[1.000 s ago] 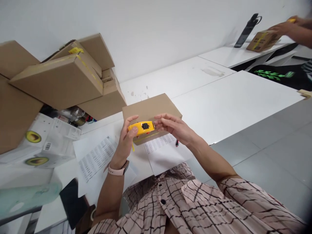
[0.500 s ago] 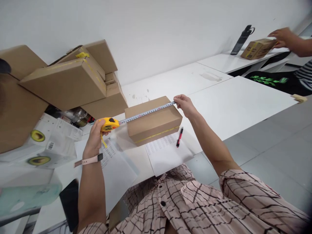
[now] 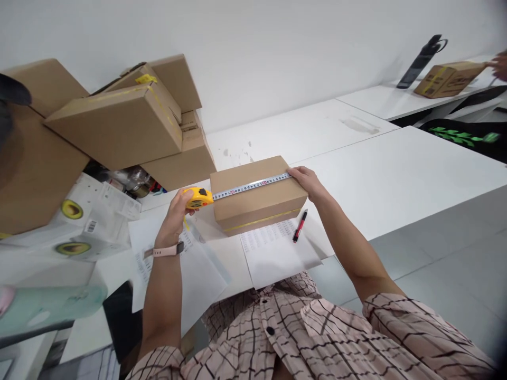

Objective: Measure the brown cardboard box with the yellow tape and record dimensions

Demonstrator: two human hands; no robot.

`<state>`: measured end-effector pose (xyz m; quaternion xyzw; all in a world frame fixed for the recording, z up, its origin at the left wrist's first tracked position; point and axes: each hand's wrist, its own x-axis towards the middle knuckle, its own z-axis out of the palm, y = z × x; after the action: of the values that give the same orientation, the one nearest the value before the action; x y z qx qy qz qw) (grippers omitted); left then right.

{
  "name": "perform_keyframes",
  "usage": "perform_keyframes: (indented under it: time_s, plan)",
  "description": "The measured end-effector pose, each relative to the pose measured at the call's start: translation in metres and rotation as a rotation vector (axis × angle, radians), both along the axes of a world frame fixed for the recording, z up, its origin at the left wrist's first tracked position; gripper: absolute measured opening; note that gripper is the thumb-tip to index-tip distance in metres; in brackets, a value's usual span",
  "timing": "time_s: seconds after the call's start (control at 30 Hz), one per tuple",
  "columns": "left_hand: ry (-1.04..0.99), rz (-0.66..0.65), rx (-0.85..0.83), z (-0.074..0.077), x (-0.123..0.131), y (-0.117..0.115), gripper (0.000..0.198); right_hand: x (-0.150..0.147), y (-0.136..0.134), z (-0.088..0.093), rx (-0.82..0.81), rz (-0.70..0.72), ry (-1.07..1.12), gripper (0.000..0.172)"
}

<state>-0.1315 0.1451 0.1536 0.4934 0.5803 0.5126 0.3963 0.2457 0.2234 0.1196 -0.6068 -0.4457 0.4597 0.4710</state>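
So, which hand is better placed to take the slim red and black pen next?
Probably the right hand: the pen lies nearer to it, while the left hand holds the yellow tape measure by the brown cardboard box's opposite end.

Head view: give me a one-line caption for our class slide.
The wearer's hands hold a yellow tape measure extended across the top of a cardboard box.
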Motion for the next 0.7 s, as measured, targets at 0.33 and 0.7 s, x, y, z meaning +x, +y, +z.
perform_keyframes:
  time_s: [0.33, 0.7]
  plan:
    - [0.079, 0.013, 0.019, 0.019, 0.003, -0.022, 0.057, 0.011, 0.002, -0.001, 0.202, -0.053, -0.178, 0.047]
    - [-0.526, -0.694, -0.371, -0.007, 0.152, -0.119, 0.058, -0.058, 0.056, 0.075, 0.529, 0.568, -0.463, 0.031]
